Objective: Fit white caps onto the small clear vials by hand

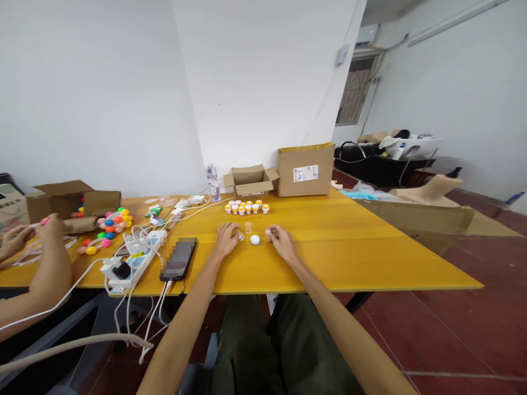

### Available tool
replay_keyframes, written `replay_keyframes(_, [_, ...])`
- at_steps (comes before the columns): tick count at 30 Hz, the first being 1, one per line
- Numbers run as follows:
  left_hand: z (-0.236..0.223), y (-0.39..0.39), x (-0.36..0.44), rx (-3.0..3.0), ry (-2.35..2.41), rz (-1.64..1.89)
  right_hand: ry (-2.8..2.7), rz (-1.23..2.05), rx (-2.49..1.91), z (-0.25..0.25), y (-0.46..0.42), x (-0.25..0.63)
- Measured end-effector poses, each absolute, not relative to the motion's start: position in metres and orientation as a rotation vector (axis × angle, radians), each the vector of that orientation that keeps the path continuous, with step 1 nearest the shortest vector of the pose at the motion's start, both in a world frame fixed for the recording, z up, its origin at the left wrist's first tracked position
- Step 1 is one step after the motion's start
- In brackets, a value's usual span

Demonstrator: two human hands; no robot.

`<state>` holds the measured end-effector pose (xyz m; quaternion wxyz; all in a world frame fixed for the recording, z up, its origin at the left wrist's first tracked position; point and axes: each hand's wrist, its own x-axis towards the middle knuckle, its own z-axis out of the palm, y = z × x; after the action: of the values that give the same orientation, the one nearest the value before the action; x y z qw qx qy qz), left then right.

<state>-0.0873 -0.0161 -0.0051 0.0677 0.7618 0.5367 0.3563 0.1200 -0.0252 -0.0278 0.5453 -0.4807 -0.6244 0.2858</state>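
My left hand [226,240] rests low over the table, its fingers curved round a small white openwork part [241,237] at the fingertips. In my right hand [282,242], thumb and fingers pinch a small white round piece with dark spots [268,233]. Between the hands a white dome-shaped piece [254,240] sits on the wood, touched by neither. Just behind it lies a clear ring-like piece [248,226], too small to make out fully. Farther back, several white pieces with orange rims [247,208] stand grouped in rows.
An open carton [252,181], a closed carton [305,171] and a water bottle [213,182] stand along the wall. To the left are a phone [178,259] and a power strip [140,262] with cables. Another person's hands [31,233] work beside colourful balls [115,224].
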Motion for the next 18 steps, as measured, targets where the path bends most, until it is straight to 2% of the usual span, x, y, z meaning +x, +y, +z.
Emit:
replay_keyframes(5, [-0.0091, -0.0157, -0.0868, 2.345, 1.532, 0.937, -1.498, 0.674, -1.109, -0.0291, -0.0244, 0.1212])
replay_keyframes(18, [-0.0016, -0.0221, -0.0799, 2.362, 1.53, 0.897, -1.501, 0.693, -1.119, -0.0292, -0.0234, 0.1205])
